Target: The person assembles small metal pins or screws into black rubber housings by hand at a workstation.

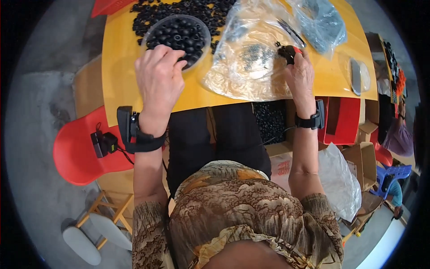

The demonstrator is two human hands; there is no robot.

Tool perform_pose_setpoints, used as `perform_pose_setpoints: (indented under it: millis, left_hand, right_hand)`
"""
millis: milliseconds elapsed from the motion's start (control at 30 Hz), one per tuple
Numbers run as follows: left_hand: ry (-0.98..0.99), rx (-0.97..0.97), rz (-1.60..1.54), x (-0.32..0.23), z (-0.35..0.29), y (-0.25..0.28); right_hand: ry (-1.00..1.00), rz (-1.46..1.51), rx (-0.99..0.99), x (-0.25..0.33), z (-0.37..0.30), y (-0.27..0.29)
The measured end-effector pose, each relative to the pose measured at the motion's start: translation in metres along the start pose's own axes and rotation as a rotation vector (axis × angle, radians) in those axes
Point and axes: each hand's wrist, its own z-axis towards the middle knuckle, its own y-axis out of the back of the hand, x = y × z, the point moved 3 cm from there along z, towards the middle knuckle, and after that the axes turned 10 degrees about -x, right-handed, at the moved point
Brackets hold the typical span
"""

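Note:
My left hand (160, 71) reaches over the near rim of a clear round tub (207, 49). Its thumb and forefinger are curled but apart, and I see nothing clearly between them. Small round black plastic parts (181, 35) fill the tub. Over on the right, my right hand (301, 71) is closed around a small black object with a red part (289, 54); the fingers hide much of it, so its kind is unclear. Below that hand lies a flattened clear plastic bag (242, 83) with tiny dark pieces (257, 58) on it.
Loose black parts (148, 15) spread behind the tub on the yellow table (118, 67). Dark tweezers or a similar slim tool (291, 32) lie on the bag. Another filled plastic bag (320, 27) sits at back right, a phone-like object (356, 77) at the right edge. A red chair (74, 148) stands left.

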Motion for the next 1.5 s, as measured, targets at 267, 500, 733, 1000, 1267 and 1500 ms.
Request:
perform_pose_setpoints:
  millis: [267, 500, 733, 1000, 1267, 1500]
  left_hand:
    - [-0.001, 0.146, 0.052, 0.001, 0.009, -0.019]
    - [0.0, 0.155, 0.025, 0.001, 0.009, -0.017]
    - [-0.038, 0.172, -0.002, 0.004, 0.007, -0.018]
    - [-0.046, 0.253, -0.038, 0.007, 0.008, -0.015]
    - [0.259, 0.07, -0.358, 0.006, 0.008, 0.001]
    - [0.73, 0.019, -1.303, -0.001, -0.011, 0.006]
  right_hand:
    - [-0.019, -0.095, 0.069, -0.004, 0.0, -0.01]
    - [-0.019, 0.13, -0.071, 0.004, -0.006, 0.008]
    - [-0.057, 0.123, 0.196, 0.036, -0.02, 0.001]
    - [-0.029, 0.076, 0.171, 0.041, -0.022, -0.006]
    - [-0.077, 0.15, 0.115, 0.035, -0.023, -0.012]
    - [-0.084, 0.165, 0.098, 0.033, -0.024, -0.02]
